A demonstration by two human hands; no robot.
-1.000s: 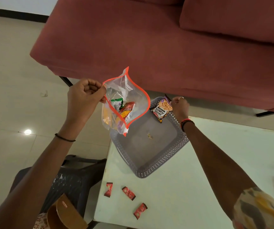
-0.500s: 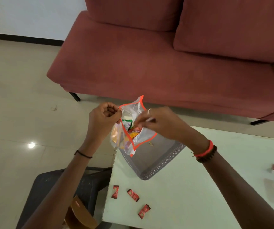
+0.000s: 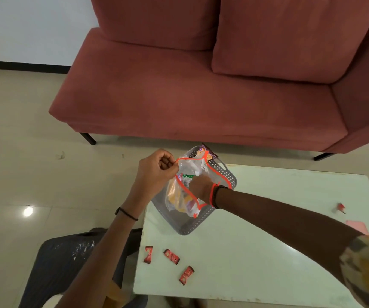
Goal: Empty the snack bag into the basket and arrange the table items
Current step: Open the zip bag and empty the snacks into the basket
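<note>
Over the grey basket [image 3: 203,225] at frame centre, the snack bag [image 3: 184,192] hangs mouth-up, long axis running toward lower right. Left hand [image 3: 156,172] pinches its orange rim; right hand [image 3: 201,187] reaches inside, its grip hidden.

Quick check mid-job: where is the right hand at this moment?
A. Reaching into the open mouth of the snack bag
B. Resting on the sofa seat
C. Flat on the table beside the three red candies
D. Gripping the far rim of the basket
A: the right hand is pushed in through the orange-edged mouth of the snack bag, which the left hand pinches open by its rim above the grey basket.
</note>
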